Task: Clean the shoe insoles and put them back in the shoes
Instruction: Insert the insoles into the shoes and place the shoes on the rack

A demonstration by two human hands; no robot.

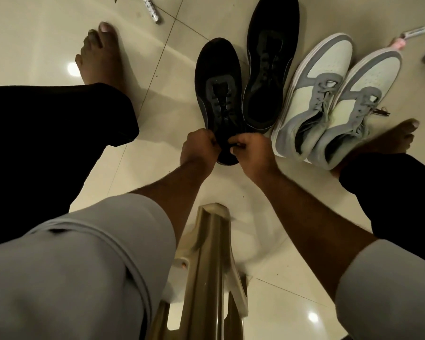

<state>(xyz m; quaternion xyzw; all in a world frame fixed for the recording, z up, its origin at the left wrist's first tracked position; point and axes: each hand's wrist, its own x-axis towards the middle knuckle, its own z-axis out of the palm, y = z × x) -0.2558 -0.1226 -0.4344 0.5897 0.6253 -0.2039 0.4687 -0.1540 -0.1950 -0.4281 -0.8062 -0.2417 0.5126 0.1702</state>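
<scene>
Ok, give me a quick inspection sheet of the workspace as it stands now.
Surface: glossy tiled floor, a few dark specks.
Job's things: black shoes and grey-white shoes side by side on the floor; no loose insoles seen.
Clutter: small patterned tube top left; pink-handled tool top right.
Grippers: left hand and right hand both grip the near black shoe's heel end.
Cables: nothing seen.
Surroundings: bare feet, dark trouser legs, plastic stool below.

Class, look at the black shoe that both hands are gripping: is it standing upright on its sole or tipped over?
Upright. The black shoe rests sole-down on the floor, laces facing up, while the left hand and right hand grip its heel opening.
</scene>
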